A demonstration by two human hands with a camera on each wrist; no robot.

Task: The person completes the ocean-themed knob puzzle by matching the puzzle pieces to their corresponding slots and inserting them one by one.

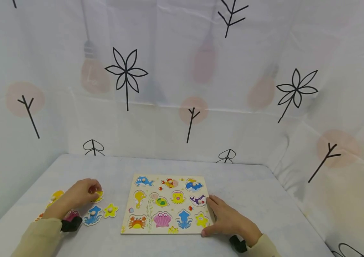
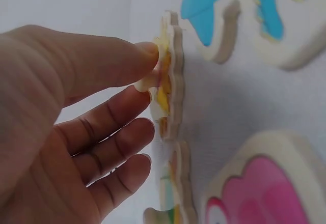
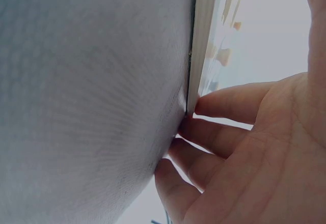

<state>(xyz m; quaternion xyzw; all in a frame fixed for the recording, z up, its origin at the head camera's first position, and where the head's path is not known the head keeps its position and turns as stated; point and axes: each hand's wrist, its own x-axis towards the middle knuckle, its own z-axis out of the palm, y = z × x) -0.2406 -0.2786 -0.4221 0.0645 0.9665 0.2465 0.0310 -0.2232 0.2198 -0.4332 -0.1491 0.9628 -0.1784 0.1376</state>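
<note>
My left hand (image 1: 77,198) is at the left of the table, its thumb and index finger pinching the small knob of a yellow piece (image 1: 98,196). In the left wrist view the hand (image 2: 97,96) holds the knob of this scalloped piece (image 2: 173,76), its other fingers loosely bent. My right hand (image 1: 230,219) touches the right edge of the wooden puzzle board (image 1: 125,217), thumb at the near corner. The right wrist view shows the fingertips of that hand (image 3: 239,147) against the edge of the board (image 3: 201,46) and the cloth.
A blue squid piece (image 1: 92,215) and a yellow star piece (image 1: 110,210) lie between the left hand and the board. A pink shell piece (image 1: 71,215) and a yellow piece (image 1: 57,195) are beside the left forearm. Knobbed pieces, including a blue dolphin (image 1: 144,181), sit in the board.
</note>
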